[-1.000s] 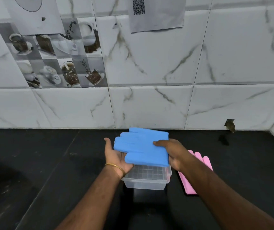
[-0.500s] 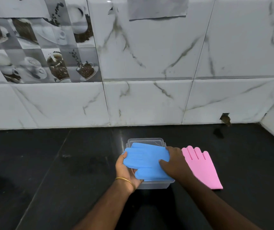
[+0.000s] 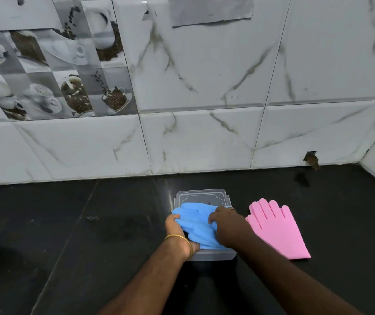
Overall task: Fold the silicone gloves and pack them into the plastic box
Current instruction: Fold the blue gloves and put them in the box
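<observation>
A folded blue silicone glove (image 3: 195, 220) lies over the clear plastic box (image 3: 213, 255) on the black counter. My left hand (image 3: 176, 230) grips the glove's left edge, fingers tucked under it. My right hand (image 3: 226, 225) presses down on top of the glove from the right, fingers bent. The glove covers most of the box opening, so only the box's near wall shows. A pink silicone glove (image 3: 277, 228) lies flat and unfolded on the counter just right of the box, fingers pointing to the wall.
The box's clear lid (image 3: 202, 196) lies flat on the counter right behind the box. A white marble-tiled wall (image 3: 204, 144) rises at the back and turns a corner at the far right. Black counter (image 3: 91, 223) stretches to the left.
Both hands lowered the blue glove from above the box down onto it and now press it in. The view tilted down, so the pink glove and the lid show fully.
</observation>
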Demonstrator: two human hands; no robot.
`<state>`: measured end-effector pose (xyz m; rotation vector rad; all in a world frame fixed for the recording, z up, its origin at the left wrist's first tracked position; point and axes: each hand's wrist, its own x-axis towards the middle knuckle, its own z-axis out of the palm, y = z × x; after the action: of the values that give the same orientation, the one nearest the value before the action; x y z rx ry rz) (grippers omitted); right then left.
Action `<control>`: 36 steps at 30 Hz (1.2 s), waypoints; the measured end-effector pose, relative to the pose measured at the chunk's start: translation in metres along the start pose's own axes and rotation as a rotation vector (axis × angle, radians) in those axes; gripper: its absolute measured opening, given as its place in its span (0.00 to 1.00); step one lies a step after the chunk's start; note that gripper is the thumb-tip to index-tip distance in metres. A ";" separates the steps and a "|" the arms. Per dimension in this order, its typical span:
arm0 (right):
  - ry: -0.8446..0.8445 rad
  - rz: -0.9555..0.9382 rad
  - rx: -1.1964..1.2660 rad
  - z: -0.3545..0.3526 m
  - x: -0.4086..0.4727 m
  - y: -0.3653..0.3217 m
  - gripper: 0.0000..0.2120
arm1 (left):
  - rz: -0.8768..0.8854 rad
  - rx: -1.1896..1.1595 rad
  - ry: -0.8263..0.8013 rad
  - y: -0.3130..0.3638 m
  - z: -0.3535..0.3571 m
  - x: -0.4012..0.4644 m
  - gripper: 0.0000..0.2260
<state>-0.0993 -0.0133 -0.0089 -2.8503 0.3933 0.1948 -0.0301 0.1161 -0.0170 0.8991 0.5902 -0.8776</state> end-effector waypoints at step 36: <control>-0.146 -0.044 -0.196 0.004 0.017 0.006 0.23 | 0.601 2.492 0.022 0.016 0.032 -0.002 0.30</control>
<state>-0.0846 -0.0216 -0.0172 -3.0077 0.2956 0.4527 -0.0146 0.0950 0.0071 2.9738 -1.2780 -0.6366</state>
